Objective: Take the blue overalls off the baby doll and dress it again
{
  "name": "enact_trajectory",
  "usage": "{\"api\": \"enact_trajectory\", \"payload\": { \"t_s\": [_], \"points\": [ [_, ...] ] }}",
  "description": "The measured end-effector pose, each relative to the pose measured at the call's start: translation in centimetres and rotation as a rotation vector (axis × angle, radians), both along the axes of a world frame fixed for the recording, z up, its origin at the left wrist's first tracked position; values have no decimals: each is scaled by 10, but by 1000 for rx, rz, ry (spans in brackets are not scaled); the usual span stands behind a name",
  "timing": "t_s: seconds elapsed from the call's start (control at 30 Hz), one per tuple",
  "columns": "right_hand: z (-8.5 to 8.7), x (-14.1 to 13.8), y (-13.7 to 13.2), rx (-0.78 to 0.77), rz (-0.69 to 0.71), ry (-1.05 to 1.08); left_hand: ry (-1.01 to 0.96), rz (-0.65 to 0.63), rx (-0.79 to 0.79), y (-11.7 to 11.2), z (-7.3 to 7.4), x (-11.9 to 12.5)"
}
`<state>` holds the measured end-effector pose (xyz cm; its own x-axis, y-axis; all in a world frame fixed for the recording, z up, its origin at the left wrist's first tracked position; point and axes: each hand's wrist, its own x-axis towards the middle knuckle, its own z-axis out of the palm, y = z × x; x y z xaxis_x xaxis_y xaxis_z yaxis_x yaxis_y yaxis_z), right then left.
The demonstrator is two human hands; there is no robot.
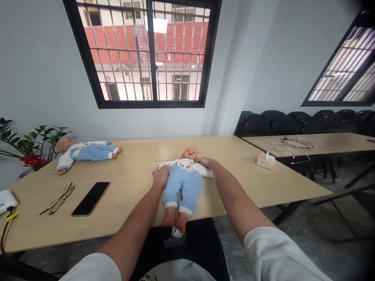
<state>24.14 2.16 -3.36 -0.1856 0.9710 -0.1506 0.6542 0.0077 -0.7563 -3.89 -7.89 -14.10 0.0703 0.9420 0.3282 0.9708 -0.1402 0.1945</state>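
Observation:
A baby doll (182, 183) lies on its back on the table, head towards the window and feet over the front edge. It wears light blue trousers and a white top with an animal print. My left hand (161, 175) is closed around the doll's sleeved arm on the left side, fingers against the cloth. At the shoulder on the right, just below the head, my right hand (205, 161) grips the top; its fingertips are partly hidden. A second doll (92, 151), dressed alike, lies on its back at the far left, apart from both hands.
On the wooden table (131, 199) lie a black phone (91, 199) and glasses (60, 200). A white device with a cable (7, 201) is at the left edge, a potted plant (38, 140) behind. A tissue box (265, 160) stands right. Cables (295, 143) lie on another table; black chairs (281, 123) are stacked beyond.

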Motion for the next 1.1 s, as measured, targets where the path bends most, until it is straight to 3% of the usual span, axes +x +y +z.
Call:
{"api": "enact_trajectory", "payload": {
  "t_s": [0.1, 0.17, 0.33, 0.53, 0.67, 0.8, 1.0, 1.1],
  "points": [
    [5, 10, -4, -203, 101, 64, 15, 17, -27, 6, -2, -1],
    [3, 15, -14, -242, 160, 137, 21, 26, -35, 8, -3, -1],
    [-15, 38, -51, -165, 241, 335, 23, 51, -40, 10, -3, 0],
    [-39, 81, -96, -28, 167, 469, 13, 91, -41, 11, -3, 4],
    [-59, 90, -136, 50, 141, 552, 15, 94, -45, 11, -3, 6],
    [-80, 80, -177, 221, 103, 500, 16, 92, -44, 9, -2, 7],
    [-114, 40, -220, 813, -309, 52, 12, 90, -27, 7, 0, 8],
    [-133, 23, -236, 941, -348, -24, 10, 85, -27, 7, -1, 8]
  ]
}}
